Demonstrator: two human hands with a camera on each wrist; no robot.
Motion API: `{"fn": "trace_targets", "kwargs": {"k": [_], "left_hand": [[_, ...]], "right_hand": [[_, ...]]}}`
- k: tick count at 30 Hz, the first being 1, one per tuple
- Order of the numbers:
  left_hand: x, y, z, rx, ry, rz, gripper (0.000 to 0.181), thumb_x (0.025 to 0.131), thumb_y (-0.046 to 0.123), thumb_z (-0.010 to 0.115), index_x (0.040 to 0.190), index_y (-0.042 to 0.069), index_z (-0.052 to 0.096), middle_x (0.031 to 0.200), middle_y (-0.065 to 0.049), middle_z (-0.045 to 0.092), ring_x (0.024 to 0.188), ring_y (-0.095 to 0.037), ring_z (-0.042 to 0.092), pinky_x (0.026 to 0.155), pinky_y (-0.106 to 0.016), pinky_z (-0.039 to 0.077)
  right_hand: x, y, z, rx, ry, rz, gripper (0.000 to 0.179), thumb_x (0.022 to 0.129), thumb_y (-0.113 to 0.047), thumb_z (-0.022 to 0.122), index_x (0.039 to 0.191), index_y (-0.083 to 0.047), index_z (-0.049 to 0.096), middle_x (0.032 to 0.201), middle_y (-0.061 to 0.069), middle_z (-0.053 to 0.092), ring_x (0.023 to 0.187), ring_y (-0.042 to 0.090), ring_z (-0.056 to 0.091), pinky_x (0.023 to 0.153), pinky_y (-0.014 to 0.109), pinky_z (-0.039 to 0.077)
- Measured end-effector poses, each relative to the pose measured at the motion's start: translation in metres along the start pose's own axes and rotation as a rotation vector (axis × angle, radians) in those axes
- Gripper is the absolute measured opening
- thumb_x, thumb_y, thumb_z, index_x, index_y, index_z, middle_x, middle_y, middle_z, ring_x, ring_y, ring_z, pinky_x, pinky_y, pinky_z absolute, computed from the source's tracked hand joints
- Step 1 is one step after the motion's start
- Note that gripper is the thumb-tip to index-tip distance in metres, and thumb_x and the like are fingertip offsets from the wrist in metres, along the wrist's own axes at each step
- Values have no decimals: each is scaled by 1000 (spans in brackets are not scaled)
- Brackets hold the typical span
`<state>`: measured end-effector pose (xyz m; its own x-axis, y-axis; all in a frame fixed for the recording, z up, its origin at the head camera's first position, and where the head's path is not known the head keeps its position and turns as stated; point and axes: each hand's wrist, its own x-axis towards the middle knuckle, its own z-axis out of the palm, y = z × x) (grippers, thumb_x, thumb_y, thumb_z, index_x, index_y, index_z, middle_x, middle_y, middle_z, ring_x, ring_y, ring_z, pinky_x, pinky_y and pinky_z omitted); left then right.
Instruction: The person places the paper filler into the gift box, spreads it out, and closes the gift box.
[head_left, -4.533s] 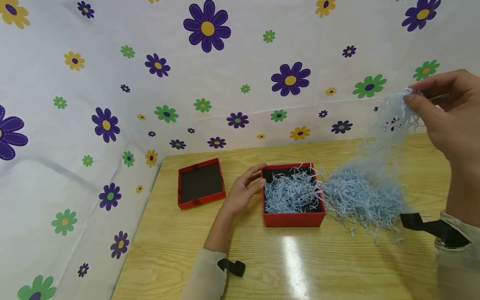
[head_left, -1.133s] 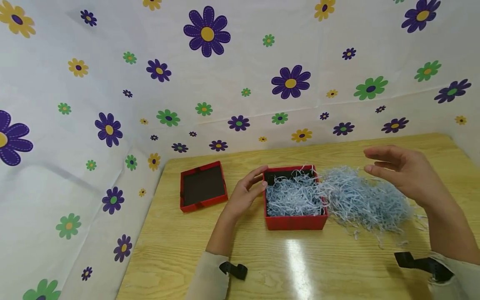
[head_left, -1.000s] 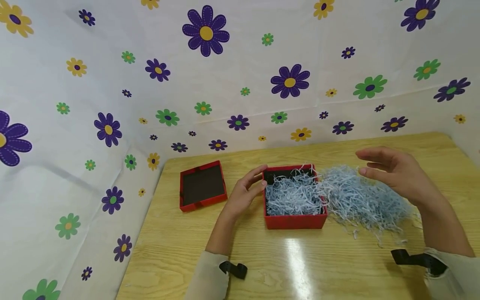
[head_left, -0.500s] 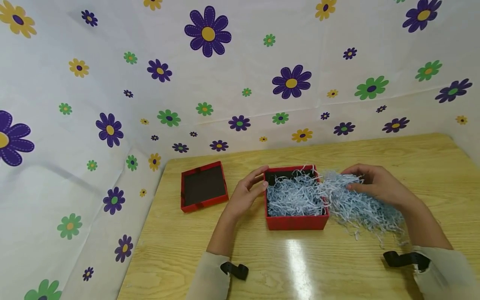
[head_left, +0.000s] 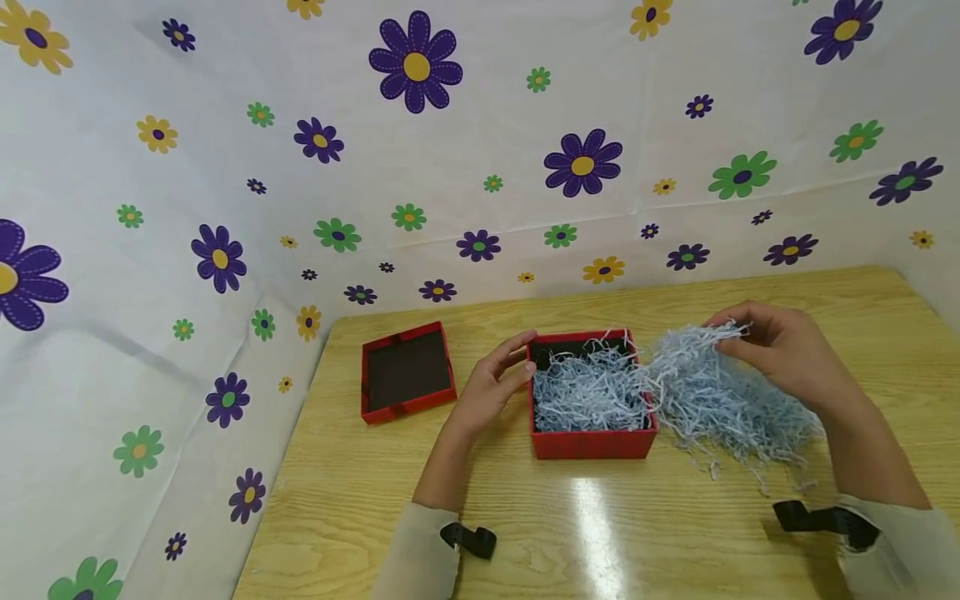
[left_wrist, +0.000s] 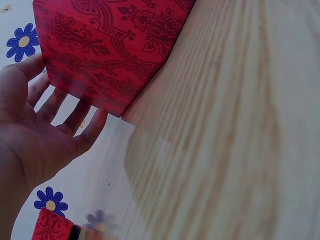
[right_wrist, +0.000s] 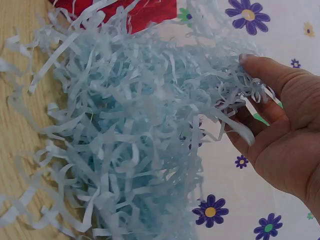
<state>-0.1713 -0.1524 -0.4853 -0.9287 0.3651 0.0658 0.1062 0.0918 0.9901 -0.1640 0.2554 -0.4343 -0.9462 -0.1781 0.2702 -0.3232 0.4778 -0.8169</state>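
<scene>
Crinkled paper shreds (head_left: 735,412); glossy wood-grained table (head_left: 525,517).

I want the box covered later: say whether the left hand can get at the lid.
Probably yes: the lid lies just beyond the left hand, on its left, with nothing between them. The hand would first have to leave the red box, which it touches.

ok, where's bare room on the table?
Bare: in front of the red box, between left sleeve and right sleeve; in front of the red lid; a thin strip between box and floral sheet. Crowded: right of the box, shredded paper the right hand pinches; left of it, the left hand.
</scene>
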Motion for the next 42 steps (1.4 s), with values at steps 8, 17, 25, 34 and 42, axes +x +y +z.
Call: {"fn": "trace_targets", "kwargs": {"k": [8, 17, 25, 34, 42], "left_hand": [[0, -2, 0, 3, 5, 3, 53, 109, 23, 61, 160, 17, 48, 163, 6, 46, 148, -29, 45, 110, -44, 52], [0, -2, 0, 6, -3, 3, 54, 110, 23, 60, 161, 16, 46, 163, 7, 46, 149, -29, 44, 110, -45, 52], [1, -2, 0, 1, 1, 12, 51, 110, 21, 60, 159, 21, 50, 162, 7, 47, 148, -29, 45, 110, -43, 53], [0, -2, 0, -12, 13, 3, 52, 109, 19, 61, 160, 19, 49, 163, 5, 46, 149, -31, 44, 109, -43, 53], [2, -2, 0, 2, 1, 15, 53, 109, 19, 61, 160, 18, 48, 163, 4, 46, 149, -31, 44, 110, -43, 53]], "right_hand": [[-1, -15, -5, 23, 85, -18, 25, 93, 12, 72, 116, 1, 75, 101, -18, 72, 71, 12, 60, 56, 21, 48], [-3, -28, -8, 93, 150, -61, 22, 94, 16, 69, 115, 8, 72, 104, -15, 74, 85, 3, 68, 68, 11, 53], [-3, -44, -15, 146, 213, -128, 22, 94, 20, 64, 114, 12, 70, 105, -10, 76, 68, 9, 60, 60, 15, 47], [8, -83, -24, 136, 273, -92, 19, 97, 12, 65, 115, 9, 72, 103, -7, 74, 77, 11, 63, 68, 10, 51], [26, -128, -25, 145, 293, -92, 20, 97, 7, 70, 116, 5, 75, 104, -6, 76, 68, 16, 51, 57, 16, 43]]}}
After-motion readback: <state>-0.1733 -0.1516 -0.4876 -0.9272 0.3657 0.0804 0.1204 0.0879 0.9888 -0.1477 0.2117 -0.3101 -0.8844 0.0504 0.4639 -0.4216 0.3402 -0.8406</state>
